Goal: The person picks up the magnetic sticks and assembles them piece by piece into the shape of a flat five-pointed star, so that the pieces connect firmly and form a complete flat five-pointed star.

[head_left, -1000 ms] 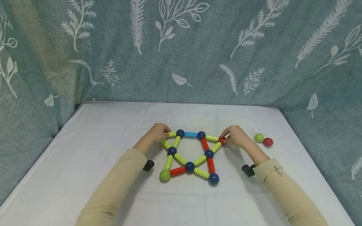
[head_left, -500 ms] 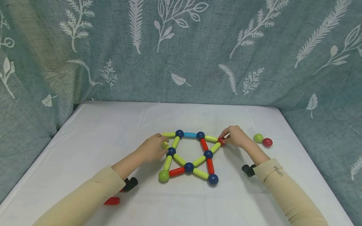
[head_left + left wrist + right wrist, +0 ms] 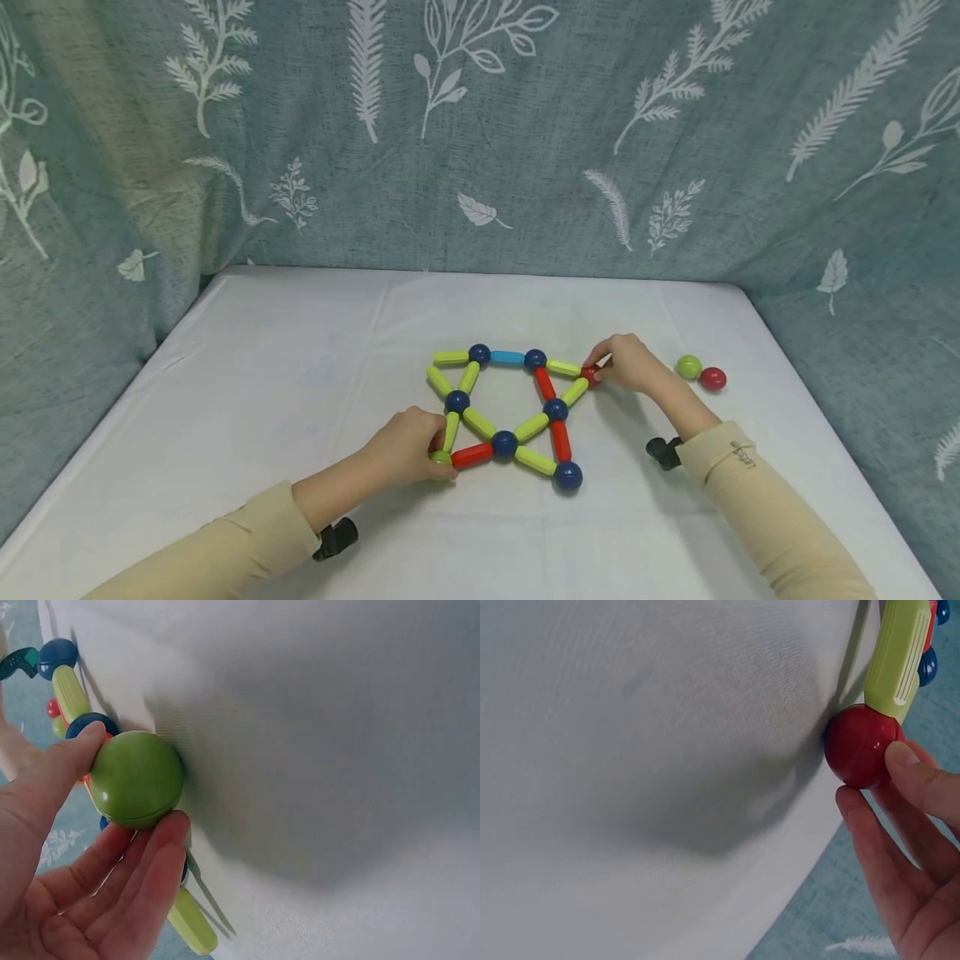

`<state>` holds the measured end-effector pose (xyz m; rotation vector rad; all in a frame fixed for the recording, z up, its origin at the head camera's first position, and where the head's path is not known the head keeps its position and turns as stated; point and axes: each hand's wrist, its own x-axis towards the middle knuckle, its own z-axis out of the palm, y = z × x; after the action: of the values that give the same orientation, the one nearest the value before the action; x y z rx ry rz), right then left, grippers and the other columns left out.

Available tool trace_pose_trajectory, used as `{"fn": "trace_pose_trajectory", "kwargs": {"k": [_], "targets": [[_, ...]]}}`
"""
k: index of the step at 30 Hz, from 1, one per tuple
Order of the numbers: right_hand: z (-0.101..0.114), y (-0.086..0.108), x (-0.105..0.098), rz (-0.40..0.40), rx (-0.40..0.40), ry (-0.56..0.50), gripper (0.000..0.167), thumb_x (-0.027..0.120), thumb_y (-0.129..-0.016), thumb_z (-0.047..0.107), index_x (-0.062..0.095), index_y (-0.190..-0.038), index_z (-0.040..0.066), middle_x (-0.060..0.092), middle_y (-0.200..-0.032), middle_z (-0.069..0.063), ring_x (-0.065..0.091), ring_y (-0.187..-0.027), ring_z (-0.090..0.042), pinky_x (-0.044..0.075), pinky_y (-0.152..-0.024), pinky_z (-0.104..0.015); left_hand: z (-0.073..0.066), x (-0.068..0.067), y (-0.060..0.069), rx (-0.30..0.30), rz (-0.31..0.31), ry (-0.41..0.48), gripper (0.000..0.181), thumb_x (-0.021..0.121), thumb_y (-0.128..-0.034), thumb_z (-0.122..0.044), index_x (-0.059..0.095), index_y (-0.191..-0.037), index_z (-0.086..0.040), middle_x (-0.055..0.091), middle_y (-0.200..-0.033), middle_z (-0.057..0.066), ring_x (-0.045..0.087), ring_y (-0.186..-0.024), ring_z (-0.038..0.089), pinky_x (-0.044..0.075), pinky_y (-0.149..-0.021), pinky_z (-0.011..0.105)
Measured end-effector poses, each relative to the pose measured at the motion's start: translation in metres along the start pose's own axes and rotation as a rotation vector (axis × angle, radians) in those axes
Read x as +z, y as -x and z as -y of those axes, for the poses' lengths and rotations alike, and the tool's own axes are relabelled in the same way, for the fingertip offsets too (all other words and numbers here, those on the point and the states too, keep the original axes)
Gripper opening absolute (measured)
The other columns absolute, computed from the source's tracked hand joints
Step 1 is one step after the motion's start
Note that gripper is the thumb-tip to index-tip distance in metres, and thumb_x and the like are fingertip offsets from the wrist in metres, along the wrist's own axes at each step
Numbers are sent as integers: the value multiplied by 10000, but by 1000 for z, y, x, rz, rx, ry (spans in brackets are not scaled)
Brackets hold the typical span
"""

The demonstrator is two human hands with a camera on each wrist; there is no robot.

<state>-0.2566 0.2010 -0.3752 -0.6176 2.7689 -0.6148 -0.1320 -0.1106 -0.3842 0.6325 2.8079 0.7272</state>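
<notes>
A flat star-like figure of magnetic rods and balls lies mid-table in the head view. My left hand (image 3: 408, 446) pinches the green ball (image 3: 136, 780) at its near-left corner between thumb and fingertips; a red rod (image 3: 472, 456) and a yellow-green rod meet there. On the right corner, my right hand (image 3: 630, 365) pinches a red ball (image 3: 861, 746), joined to a yellow-green rod (image 3: 897, 656). At the far left, a flat-lying yellow-green rod (image 3: 451, 357) and a slanted yellow-green rod (image 3: 439, 382) have bare outer ends, set slightly apart. A dark blue ball (image 3: 567, 477) forms the near-right corner.
A loose green ball (image 3: 687, 367) and a loose red ball (image 3: 712, 380) sit side by side beyond my right hand. White cloth (image 3: 300, 350) covers the table, and a patterned teal curtain (image 3: 480, 167) hangs behind it.
My left hand has left the far-left rods and come nearer, onto the green ball. The right hand stays on the red ball. Red pieces seen beside the left sleeve are now hidden.
</notes>
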Motion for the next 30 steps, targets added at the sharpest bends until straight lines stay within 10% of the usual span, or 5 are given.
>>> {"fn": "trace_pose_trajectory", "kwargs": {"k": [15,30], "targets": [[-6,29,-1,96,-29,-45,136,705,-771,30,713,-904,57,671,-884,-39,609,-744,-163,520,-674,-304,6,-15,-3,-132,9,-32,304,844,-622,-171,548,-628,-101,465,-562,-40,413,-554,116,338,-507,233],[19,94,33,113,-121,-246,177,773,-706,88,716,-870,52,669,-808,18,588,-640,-55,498,-575,-189,38,-36,-37,-154,-85,-124,206,778,-699,-68,717,-887,-8,680,-852,70,600,-775,189,501,-700,333]]}}
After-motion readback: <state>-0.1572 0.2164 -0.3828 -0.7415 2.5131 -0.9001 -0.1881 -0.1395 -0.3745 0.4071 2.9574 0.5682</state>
